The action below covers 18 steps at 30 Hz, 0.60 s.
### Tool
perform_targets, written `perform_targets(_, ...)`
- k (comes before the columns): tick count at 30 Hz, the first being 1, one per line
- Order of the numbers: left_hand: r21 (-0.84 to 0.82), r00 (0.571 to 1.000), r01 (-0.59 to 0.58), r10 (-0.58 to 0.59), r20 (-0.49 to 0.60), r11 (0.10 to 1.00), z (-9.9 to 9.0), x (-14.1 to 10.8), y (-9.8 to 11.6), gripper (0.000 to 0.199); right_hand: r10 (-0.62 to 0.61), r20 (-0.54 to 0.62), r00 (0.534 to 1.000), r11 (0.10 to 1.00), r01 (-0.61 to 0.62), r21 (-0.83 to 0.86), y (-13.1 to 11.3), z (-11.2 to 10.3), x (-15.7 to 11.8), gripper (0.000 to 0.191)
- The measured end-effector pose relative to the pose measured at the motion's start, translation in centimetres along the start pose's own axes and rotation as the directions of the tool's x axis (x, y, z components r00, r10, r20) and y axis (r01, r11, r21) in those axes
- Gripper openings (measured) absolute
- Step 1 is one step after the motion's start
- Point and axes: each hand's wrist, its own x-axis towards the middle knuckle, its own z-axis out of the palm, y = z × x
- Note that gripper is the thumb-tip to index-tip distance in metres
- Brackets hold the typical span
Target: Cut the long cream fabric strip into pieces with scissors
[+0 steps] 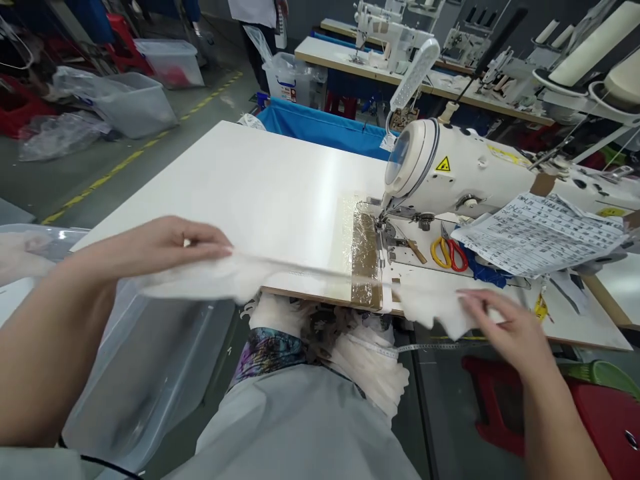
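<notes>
A long strip of thin cream fabric [250,273] is stretched sideways over the front edge of the white sewing table [240,180]. My left hand [180,247] pinches its left part between thumb and fingers. At the other end, my right hand [493,320] pinches the fabric, in front of the table edge. The strip's middle is narrow and taut, while wider, wavy parts hang by each hand. Behind it stands a white sewing machine [450,167], its needle area away from both hands. More cream fabric [370,360] lies on my lap.
Red and yellow scissors [450,253] lie beside the machine, near handwritten sheets [540,233]. A clear plastic bin [145,360] stands at the lower left. A red stool [495,407] is at the lower right. Behind the table are a blue cloth bin [320,130] and a standing person [255,33].
</notes>
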Motion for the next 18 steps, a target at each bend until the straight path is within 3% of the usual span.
perform_targets(1, 0.084, 0.981, -0.003, 0.019, -0.191, 0.996, -0.4, 0.6, -0.3, 0.049, -0.082, -0.193, 0.978, 0.988, 0.054, -0.145, 1.0, -0.4, 0.7, 0.024)
perform_targets(2, 0.176, 0.928, -0.004, 0.07, -0.366, 0.984, -0.5, 1.1, -0.5, 0.051, -0.173, -0.341, 0.924, 0.957, 0.075, -0.282, 1.8, -0.5, 1.2, 0.021)
perform_targets(4, 0.355, 0.797, 0.003, 0.212, -0.565, 0.935, -0.1, 1.8, -1.0, 0.05, -0.309, -0.463, 0.831, 0.884, 0.071, -0.462, 3.2, 0.2, 1.4, 0.019)
perform_targets(5, 0.423, 0.755, 0.006, 0.273, -0.597, 0.906, 0.5, 1.9, -1.3, 0.048, -0.339, -0.467, 0.817, 0.865, 0.075, -0.497, 3.6, 1.0, 1.1, 0.021)
perform_targets(6, 0.472, 0.741, 0.004, 0.314, -0.594, 0.882, 1.5, 1.9, -1.8, 0.046, -0.344, -0.44, 0.829, 0.86, 0.09, -0.502, 4.0, 1.9, 0.6, 0.024)
perform_targets(7, 0.503, 0.754, -0.005, 0.334, -0.566, 0.864, 2.6, 1.8, -2.4, 0.045, -0.335, -0.387, 0.859, 0.866, 0.119, -0.486, 4.3, 2.9, -0.2, 0.027)
perform_targets(10, 0.521, 0.842, -0.015, 0.292, -0.454, 0.853, 6.8, 0.7, -4.4, 0.044, -0.29, -0.235, 0.928, 0.906, 0.187, -0.379, 4.6, 5.8, -3.0, 0.031)
perform_targets(11, 0.503, 0.849, 0.02, 0.251, -0.465, 0.864, 8.2, 0.3, -4.9, 0.045, -0.262, -0.224, 0.939, 0.918, 0.171, -0.357, 4.4, 6.5, -3.8, 0.032)
perform_targets(12, 0.471, 0.843, 0.07, 0.2, -0.499, 0.879, 9.5, -0.2, -5.1, 0.046, -0.23, -0.235, 0.944, 0.927, 0.139, -0.349, 4.1, 7.1, -4.5, 0.034)
perform_targets(16, 0.347, 0.746, 0.238, 0.058, -0.664, 0.907, 12.7, -1.2, -3.5, 0.047, -0.158, -0.311, 0.937, 0.943, 0.049, -0.33, 1.7, 8.4, -5.3, 0.042)
perform_targets(18, 0.347, 0.75, 0.273, 0.027, -0.66, 0.897, 13.4, -0.9, -2.3, 0.049, -0.178, -0.263, 0.948, 0.959, 0.108, -0.26, 0.7, 8.9, -5.1, 0.047)
